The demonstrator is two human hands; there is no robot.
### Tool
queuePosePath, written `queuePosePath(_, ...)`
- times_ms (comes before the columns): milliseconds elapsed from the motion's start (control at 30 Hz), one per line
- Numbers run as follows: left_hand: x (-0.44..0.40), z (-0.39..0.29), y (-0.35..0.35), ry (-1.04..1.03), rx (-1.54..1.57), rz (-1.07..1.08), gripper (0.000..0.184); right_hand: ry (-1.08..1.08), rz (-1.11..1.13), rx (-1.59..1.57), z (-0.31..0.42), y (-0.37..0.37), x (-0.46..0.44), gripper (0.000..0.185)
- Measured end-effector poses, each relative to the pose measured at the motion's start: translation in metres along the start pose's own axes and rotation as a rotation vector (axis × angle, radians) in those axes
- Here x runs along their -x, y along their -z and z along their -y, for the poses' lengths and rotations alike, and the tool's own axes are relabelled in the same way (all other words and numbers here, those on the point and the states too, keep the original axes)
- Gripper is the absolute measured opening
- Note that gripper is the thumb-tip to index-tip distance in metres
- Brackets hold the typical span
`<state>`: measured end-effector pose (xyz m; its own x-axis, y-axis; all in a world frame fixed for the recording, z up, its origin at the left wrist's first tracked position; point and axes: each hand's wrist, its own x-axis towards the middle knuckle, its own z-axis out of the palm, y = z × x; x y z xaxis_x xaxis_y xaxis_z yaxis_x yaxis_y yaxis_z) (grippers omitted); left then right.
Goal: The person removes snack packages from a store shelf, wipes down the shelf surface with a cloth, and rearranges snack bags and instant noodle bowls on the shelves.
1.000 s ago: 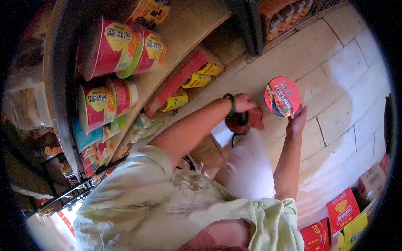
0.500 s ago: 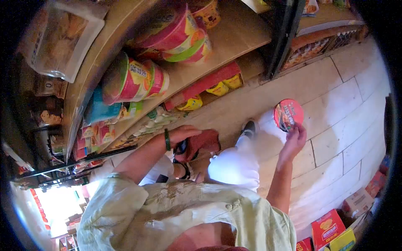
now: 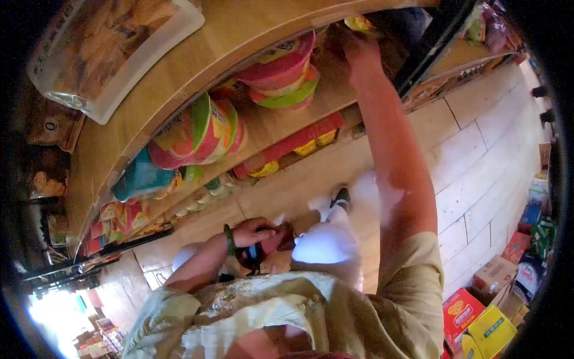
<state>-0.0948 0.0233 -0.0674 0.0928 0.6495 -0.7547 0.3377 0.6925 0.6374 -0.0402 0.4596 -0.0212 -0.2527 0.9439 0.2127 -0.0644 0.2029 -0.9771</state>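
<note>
My left hand (image 3: 254,232), with a green bracelet at the wrist, is closed on a reddish-brown cloth (image 3: 275,241) low by my knees. Something dark with a bluish patch shows just below that hand. My right arm stretches up and forward, and my right hand (image 3: 363,52) reaches in under the upper shelf board. Its fingers are in shadow beside a yellow package (image 3: 359,23), and their grip is hidden. Left of the hand stand pink-and-green instant noodle cups (image 3: 284,72); more noodle cups (image 3: 200,131) sit further left.
A clear-windowed food bag (image 3: 113,54) lies on the curved upper shelf (image 3: 251,24). A red tray (image 3: 293,143) with yellow packs is on the lower level. A black upright post (image 3: 433,54) is right of my hand. Boxes (image 3: 487,332) stand on the tiled floor at lower right.
My right hand has gone from above the floor, where it held a red-lidded noodle cup, up into the shelf. That lid is out of sight now. My left hand keeps the cloth, slightly lower.
</note>
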Motion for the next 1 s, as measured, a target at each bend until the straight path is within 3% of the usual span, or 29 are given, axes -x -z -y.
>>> queuePosePath(67, -0.002, 0.005, 0.004, -0.016, -0.042, -0.003, 0.038, 0.005, 0.020, -0.072, 0.001, -0.016, -0.021, 0.014)
queuePosePath(267, -0.011, 0.019, 0.005, -0.019, -0.238, -0.043, 0.038, -0.232, 0.266, -0.681, 0.024, -0.004, -0.012, 0.016)
queuePosePath(400, -0.013, 0.016, 0.003, -0.023, -0.256, -0.047, 0.036, -0.268, 0.377, -0.828, 0.029, 0.024, -0.004, 0.017)
queuePosePath(500, -0.016, 0.021, -0.003, -0.044, -0.233, -0.033, 0.036, -0.243, 0.409, -0.788, 0.036, 0.039, 0.002, 0.017)
queuePosePath(567, -0.018, 0.025, -0.005, -0.064, -0.231, -0.028, 0.035, -0.321, -0.019, -0.407, 0.054, 0.036, 0.017, 0.016)
queuePosePath(800, -0.023, 0.021, -0.003, -0.010, -0.286, -0.025, 0.038, -0.325, -0.034, -0.400, 0.063, 0.082, 0.066, 0.014)
queuePosePath(833, -0.024, 0.036, -0.006, -0.132, -0.392, -0.121, 0.037, -0.241, 0.048, -0.408, 0.054, 0.096, 0.071, 0.014)
queuePosePath(867, -0.026, 0.026, -0.005, 0.030, -0.284, -0.037, 0.037, -0.165, 0.130, -0.411, 0.049, 0.110, 0.083, 0.014)
queuePosePath(900, -0.021, 0.016, -0.006, 0.031, -0.269, -0.035, 0.037, -0.120, 0.116, -0.456, 0.080, 0.113, 0.108, 0.015)
queuePosePath(1000, -0.017, 0.008, -0.008, 0.009, -0.259, -0.048, 0.036, -0.181, 0.080, -0.336, 0.082, 0.158, 0.142, 0.015)
